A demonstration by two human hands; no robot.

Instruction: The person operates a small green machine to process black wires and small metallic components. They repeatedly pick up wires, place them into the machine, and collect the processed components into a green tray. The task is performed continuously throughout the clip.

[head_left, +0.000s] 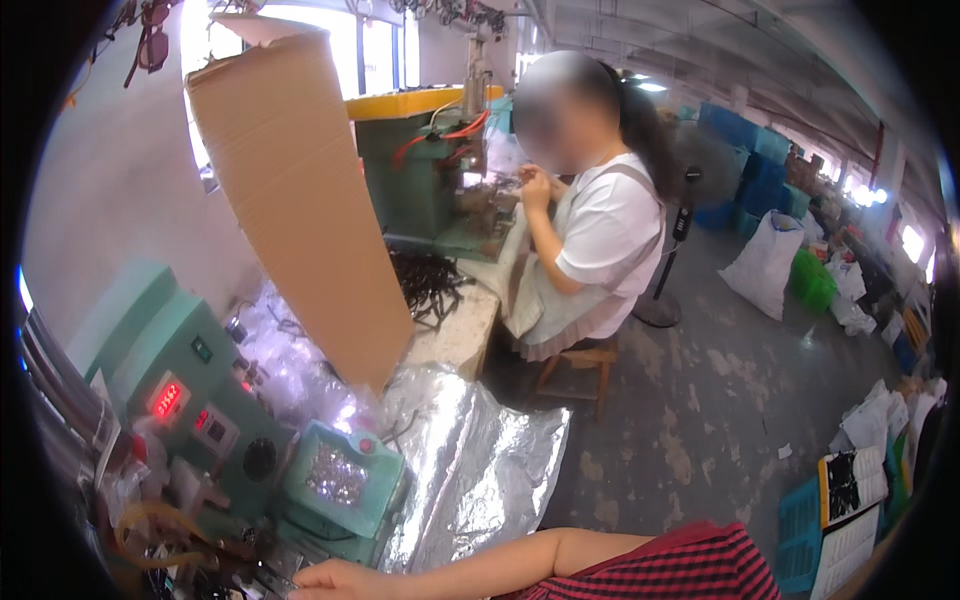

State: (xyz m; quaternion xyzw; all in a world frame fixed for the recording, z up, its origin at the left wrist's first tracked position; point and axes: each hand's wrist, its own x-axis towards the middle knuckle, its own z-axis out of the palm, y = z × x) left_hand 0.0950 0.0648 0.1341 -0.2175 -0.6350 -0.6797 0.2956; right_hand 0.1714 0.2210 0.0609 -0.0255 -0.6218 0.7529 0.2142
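workshop bench: left hand (335,580) by green tray (345,487), grip unclear; cardboard sheet (300,200) blocks co-worker's bench (455,330).

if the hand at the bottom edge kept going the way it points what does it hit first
Likely the clutter of wires and small parts below the green machine; the hand points left along the bench. Depth is unclear, and which hand it is cannot be told.

Just beyond the fingers (305,577), a mint-green machine (345,495); silver foil sheet (480,460) beside it; red-and-black checked sleeve (680,570) behind the wrist.
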